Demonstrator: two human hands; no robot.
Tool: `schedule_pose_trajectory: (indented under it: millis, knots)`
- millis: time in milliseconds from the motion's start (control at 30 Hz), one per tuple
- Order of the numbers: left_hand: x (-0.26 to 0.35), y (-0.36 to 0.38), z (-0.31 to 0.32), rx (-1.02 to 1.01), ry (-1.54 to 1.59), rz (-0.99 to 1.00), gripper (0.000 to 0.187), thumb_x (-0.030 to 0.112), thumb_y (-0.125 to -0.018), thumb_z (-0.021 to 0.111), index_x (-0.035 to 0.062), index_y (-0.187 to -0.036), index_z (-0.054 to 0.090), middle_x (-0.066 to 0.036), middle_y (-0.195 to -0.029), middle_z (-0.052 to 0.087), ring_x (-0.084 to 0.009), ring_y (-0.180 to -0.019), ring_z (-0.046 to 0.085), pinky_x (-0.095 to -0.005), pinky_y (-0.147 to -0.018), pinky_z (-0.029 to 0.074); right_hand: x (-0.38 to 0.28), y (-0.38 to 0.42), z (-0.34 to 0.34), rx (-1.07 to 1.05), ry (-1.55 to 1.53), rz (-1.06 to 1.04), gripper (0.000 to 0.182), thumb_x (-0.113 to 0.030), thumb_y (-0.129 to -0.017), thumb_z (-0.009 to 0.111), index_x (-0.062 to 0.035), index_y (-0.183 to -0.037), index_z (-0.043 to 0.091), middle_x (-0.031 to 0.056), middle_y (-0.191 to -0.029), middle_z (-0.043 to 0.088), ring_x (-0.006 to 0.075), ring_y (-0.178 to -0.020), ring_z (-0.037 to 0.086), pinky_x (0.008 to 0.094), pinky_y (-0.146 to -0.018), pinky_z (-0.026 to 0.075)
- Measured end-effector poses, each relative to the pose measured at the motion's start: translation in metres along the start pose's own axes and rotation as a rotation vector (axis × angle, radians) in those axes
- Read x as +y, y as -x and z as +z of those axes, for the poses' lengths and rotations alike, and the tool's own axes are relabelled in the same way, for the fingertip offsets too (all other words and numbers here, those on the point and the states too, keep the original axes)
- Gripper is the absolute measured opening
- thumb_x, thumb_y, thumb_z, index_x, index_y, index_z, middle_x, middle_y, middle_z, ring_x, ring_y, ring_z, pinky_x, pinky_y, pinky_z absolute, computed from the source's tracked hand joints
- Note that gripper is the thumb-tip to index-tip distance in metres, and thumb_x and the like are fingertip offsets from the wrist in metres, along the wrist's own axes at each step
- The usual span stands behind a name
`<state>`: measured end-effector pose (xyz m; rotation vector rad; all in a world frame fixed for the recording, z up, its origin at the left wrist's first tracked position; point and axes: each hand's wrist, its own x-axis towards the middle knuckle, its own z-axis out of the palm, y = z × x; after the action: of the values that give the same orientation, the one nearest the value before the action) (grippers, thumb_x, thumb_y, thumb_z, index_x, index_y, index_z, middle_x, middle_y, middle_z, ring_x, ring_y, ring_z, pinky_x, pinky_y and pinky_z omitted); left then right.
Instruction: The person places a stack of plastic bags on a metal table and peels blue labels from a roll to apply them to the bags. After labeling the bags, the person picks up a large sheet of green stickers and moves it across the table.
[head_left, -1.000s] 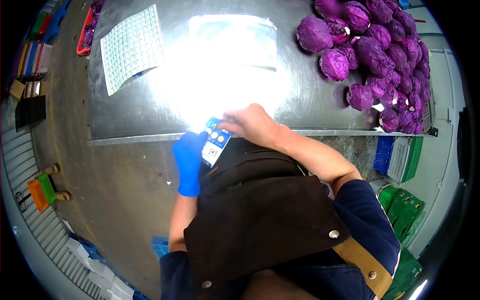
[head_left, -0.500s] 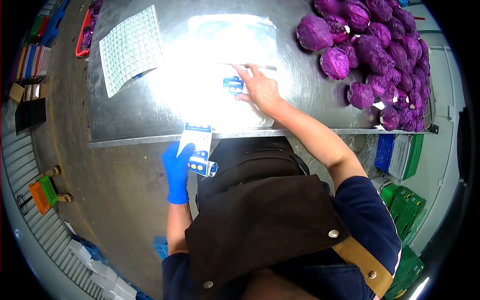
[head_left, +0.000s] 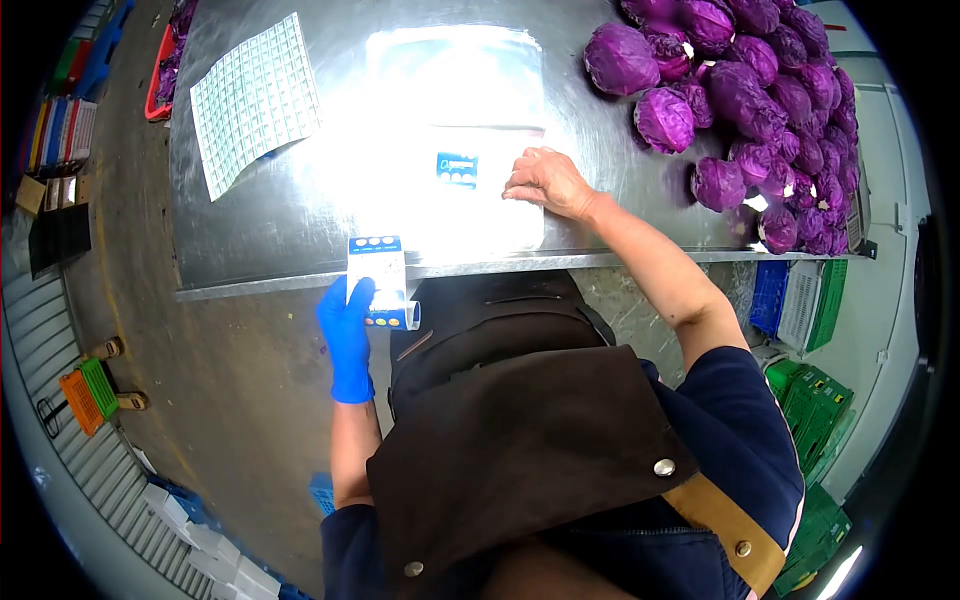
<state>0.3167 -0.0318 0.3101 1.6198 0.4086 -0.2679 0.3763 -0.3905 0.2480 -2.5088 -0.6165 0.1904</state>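
Note:
My left hand (head_left: 346,312), in a blue glove, grips a strip of blue and white labels (head_left: 376,262) at the table's front edge; the strip's lower end curls. My bare right hand (head_left: 548,182) rests with bent fingers at the right side of a stack of clear plastic bags (head_left: 500,215). Whether its fingertips hold anything is too small to tell. A blue and white label (head_left: 458,170) lies on the bags, left of that hand. Glare washes out part of the bags.
Many red cabbages (head_left: 664,120) are piled on the right of the metal table (head_left: 600,220). A sheet of small pale green labels (head_left: 255,105) lies at the left. A red crate (head_left: 160,80) stands beyond the left edge. Green crates (head_left: 812,405) stand at the right.
My right hand has moved right, off the label, and its fingers have drawn together. The label now shows whole. My left hand has shifted slightly left and up with the strip.

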Motion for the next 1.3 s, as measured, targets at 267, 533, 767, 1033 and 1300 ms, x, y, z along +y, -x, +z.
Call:
schedule_pose_trajectory:
  millis: [267, 533, 767, 1033, 1300]
  knots:
    - [-0.001, 0.007, -0.002, -0.053, 0.016, 0.018, 0.023, 0.013, -0.083, 0.066, 0.0006, -0.103, 0.069, -0.003, -0.082, 0.067, -0.006, -0.067, 0.057, -0.019, -0.052, 0.039, 0.014, -0.005, 0.002, 0.016, -0.163, 0.093, 0.019, -0.026, -0.087, 0.06, -0.0088, -0.09, 0.067, 0.0048, -0.088, 0.064, 0.0215, -0.088, 0.058, 0.0358, -0.079, 0.046]
    - [0.018, 0.011, 0.007, -0.282, -0.076, 0.085, 0.022, 0.004, -0.08, 0.066, -0.0003, -0.102, 0.069, -0.007, -0.088, 0.069, -0.0123, -0.079, 0.063, -0.0263, -0.07, 0.05, 0.004, -0.052, -0.06, 0.985, -0.448, 0.413, 0.028, -0.023, -0.096, 0.047, -0.0004, -0.085, 0.06, 0.0021, -0.071, 0.06, 0.0114, -0.066, 0.055, 0.0277, -0.064, 0.047]
    - [0.018, 0.007, 0.008, -0.44, -0.076, 0.066, 0.027, 0.008, -0.083, 0.064, 0.0, -0.109, 0.065, -0.008, -0.098, 0.067, -0.0143, -0.088, 0.062, -0.0283, -0.079, 0.05, -0.139, -0.041, -0.044, -0.33, -1.068, 0.335, 0.037, -0.017, -0.086, 0.066, -0.0001, -0.118, 0.058, 0.0122, -0.105, 0.064, 0.0158, -0.083, 0.062, 0.0297, -0.074, 0.051]
    - [0.032, 0.001, 0.044, -0.123, -0.113, 0.038, 0.011, 0.012, -0.088, 0.064, 0.003, -0.094, 0.066, 0.001, -0.082, 0.063, -0.0076, -0.073, 0.055, -0.0227, -0.064, 0.044, -0.161, -0.031, -0.023, 0.08, -0.497, 0.062, 0.029, -0.014, -0.084, 0.066, -0.0034, -0.111, 0.062, 0.0146, -0.084, 0.065, 0.0208, -0.062, 0.063, 0.0312, -0.058, 0.051]
    - [0.018, 0.01, 0.026, -0.222, -0.249, -0.079, 0.013, 0.013, -0.077, 0.071, 0.0026, -0.073, 0.064, -0.002, -0.069, 0.061, -0.0067, -0.062, 0.053, -0.027, -0.055, 0.041, -0.081, -0.043, -0.046, 0.267, -0.391, 0.256, 0.024, -0.028, -0.083, 0.067, -0.0075, -0.096, 0.066, 0.0135, -0.071, 0.063, 0.0267, -0.063, 0.062, 0.0331, -0.059, 0.048]
